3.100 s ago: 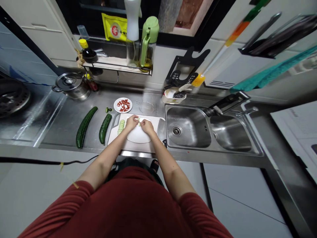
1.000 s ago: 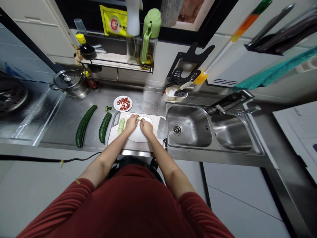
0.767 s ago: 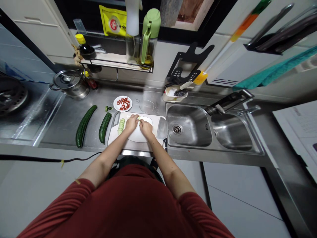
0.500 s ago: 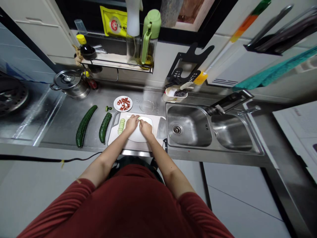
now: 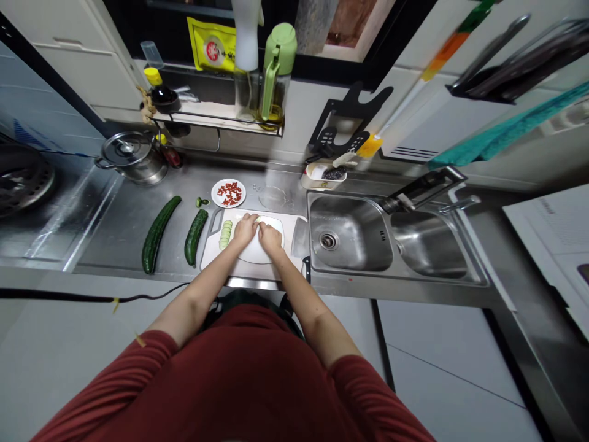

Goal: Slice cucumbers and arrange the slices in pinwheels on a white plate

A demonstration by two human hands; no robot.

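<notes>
Up at twelve o'clock, there's the dark-framed window (image 5: 317,24), with pale wall (image 5: 401,77) picking up at one! Across to ten, a white cabinet (image 5: 83,77); just below it, bluish tiling (image 5: 37,116). Here's the steel counter (image 5: 110,245) sweeping sideways, light glaring off it at nine! Double sink (image 5: 350,245) at three, pale lower cabinetry (image 5: 437,356) down at four.

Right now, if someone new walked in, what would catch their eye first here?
Probably the two dark green, bumpy cucumbers on the steel counter, left of the board. Next, the small white round plate of red chopped pieces, just behind the board's left part.
</notes>
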